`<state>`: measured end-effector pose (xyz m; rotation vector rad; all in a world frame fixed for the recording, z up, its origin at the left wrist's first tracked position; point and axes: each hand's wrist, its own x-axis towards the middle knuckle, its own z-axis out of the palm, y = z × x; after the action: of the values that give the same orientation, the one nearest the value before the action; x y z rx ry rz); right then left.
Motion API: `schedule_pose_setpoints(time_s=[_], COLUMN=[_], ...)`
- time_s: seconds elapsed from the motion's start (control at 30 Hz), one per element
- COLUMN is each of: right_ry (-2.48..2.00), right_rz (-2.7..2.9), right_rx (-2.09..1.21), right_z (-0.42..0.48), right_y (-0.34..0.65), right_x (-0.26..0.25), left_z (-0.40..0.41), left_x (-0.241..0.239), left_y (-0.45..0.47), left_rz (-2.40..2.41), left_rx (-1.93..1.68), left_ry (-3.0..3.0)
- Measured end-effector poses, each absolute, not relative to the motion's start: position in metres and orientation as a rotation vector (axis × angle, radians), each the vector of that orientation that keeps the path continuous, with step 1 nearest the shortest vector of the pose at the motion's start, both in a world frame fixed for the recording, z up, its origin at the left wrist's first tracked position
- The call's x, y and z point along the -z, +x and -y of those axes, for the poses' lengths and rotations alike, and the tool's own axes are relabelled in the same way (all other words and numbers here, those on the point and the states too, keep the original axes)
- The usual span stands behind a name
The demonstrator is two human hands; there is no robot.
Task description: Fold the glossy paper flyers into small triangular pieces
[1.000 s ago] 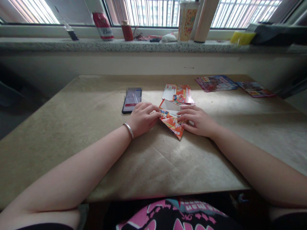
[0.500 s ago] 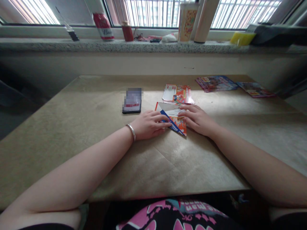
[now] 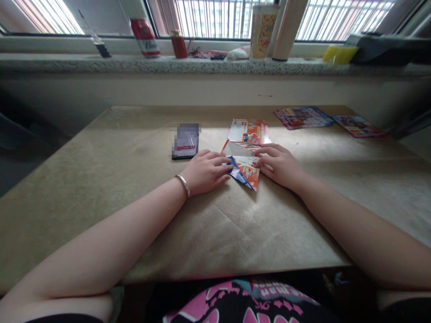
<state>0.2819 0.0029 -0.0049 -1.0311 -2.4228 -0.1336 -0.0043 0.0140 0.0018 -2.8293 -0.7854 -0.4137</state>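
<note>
A colourful printed paper (image 3: 245,170), folded to a point, lies on the tan table (image 3: 134,179) between my hands. My left hand (image 3: 205,171), with a silver bracelet on its wrist, rests with curled fingers pressing the paper's left edge. My right hand (image 3: 279,165) lies flat on the paper's right side, fingertips on its fold. A stack of similar printed sheets (image 3: 248,132) sits just behind the folded paper.
A dark phone (image 3: 185,142) lies left of the sheets. Two more printed leaflets (image 3: 303,116) (image 3: 357,125) lie at the far right. The window sill (image 3: 188,65) behind holds a red can (image 3: 144,36), cups and small items.
The folded paper has been turned and shifted slightly between my hands, its point now lower and more to the middle. Both hands stayed on it.
</note>
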Motion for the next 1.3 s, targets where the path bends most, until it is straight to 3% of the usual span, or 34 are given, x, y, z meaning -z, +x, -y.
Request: schedule_pose_setpoints(time_s=[0.27, 0.5, 0.73, 1.3], right_ry=[-0.771, -1.033, -1.020, -0.969], right_rz=[2.575, 2.568, 2.587, 2.443], right_rx=[0.008, 0.074, 0.067, 0.090], right_z=[0.007, 0.014, 0.017, 0.010], right_y=[0.269, 0.261, 0.259, 0.275], right_x=[-0.005, -0.006, -0.005, -0.004], left_z=[-0.018, -0.015, -0.012, -0.022], left_x=[0.002, -0.005, -0.008, 0.004], left_y=[-0.005, -0.004, -0.002, -0.006], left_rz=[1.025, 0.757, 0.574, 0.617], left_rx=[0.385, 0.437, 0.392, 0.763], left_ry=[-2.797, -2.949, -3.036, -3.093])
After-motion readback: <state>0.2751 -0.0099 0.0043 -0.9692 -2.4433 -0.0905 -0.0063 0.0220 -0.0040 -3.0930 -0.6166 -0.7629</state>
